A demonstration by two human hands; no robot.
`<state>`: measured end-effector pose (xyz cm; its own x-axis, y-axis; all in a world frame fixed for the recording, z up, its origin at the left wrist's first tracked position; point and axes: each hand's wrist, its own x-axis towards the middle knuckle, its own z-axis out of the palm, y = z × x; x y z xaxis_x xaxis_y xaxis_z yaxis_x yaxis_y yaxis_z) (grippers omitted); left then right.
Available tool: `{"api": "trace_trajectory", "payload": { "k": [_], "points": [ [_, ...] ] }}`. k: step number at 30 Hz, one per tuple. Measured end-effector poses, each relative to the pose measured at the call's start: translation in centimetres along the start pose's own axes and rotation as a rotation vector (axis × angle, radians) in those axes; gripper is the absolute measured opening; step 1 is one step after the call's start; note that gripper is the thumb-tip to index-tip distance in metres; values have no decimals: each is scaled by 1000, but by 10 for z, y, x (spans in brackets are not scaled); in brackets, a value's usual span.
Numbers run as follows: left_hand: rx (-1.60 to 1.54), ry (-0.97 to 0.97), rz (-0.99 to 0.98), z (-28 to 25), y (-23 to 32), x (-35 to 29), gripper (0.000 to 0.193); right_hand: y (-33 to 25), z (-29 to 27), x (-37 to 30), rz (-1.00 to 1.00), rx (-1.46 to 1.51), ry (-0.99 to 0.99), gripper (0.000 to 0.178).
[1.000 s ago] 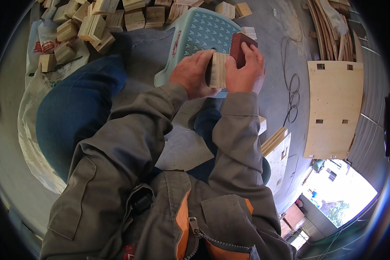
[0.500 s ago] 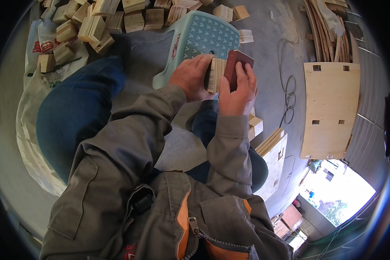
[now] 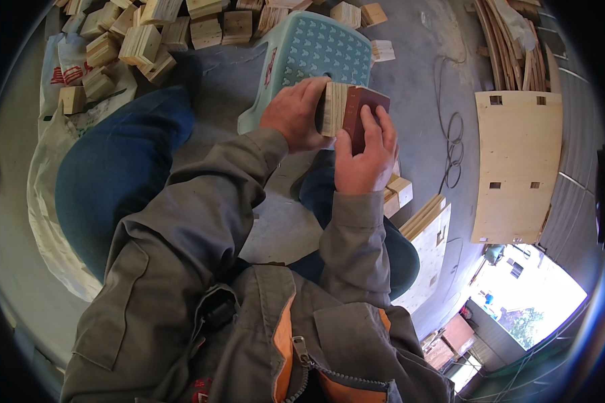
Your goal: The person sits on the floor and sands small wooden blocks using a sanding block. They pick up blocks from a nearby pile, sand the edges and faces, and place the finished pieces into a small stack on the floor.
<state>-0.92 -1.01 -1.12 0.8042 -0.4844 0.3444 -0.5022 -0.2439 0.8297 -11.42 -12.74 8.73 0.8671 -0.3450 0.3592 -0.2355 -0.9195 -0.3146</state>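
A small laminated plywood block (image 3: 335, 111) is gripped by my left hand (image 3: 294, 115), its layered edges facing up. My right hand (image 3: 370, 161) holds a flat reddish-brown piece that looks like folded sandpaper (image 3: 354, 113) against the block's right side. The right fingers lie over its face, and the thumb is at its near edge. Both hands are just above the near edge of a pale green plastic stool (image 3: 326, 50) with a dimpled top. The sandpaper and hands hide the block's right face and underside.
Many cut plywood blocks (image 3: 205, 31) lie heaped at the far left, some on a white woven bag (image 3: 44, 195). A cable (image 3: 454, 141) loops over the floor at right, beside a slotted plywood panel (image 3: 517, 148). More boards (image 3: 427, 262) stand close by my right knee.
The sandpaper has tilted, its top edge leaning right and more of its face showing. My right hand has turned and dropped slightly nearer to me; the left still grips the block.
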Motion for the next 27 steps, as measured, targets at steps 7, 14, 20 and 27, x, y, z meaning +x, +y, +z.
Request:
{"api": "trace_trajectory", "payload": {
  "k": [7,14,20,27],
  "points": [
    [-9,15,-24,-3,4,2,106,19,37,71,17,-38,34,54],
    [-16,14,-15,-2,4,2,107,20,44,87,42,-44,36,54],
    [-6,-24,17,-5,0,-1,103,17,32,58,-1,-21,20,57],
    [-18,-20,2,-5,5,0,101,-1,0,3,1,11,-44,60]
  ]
}}
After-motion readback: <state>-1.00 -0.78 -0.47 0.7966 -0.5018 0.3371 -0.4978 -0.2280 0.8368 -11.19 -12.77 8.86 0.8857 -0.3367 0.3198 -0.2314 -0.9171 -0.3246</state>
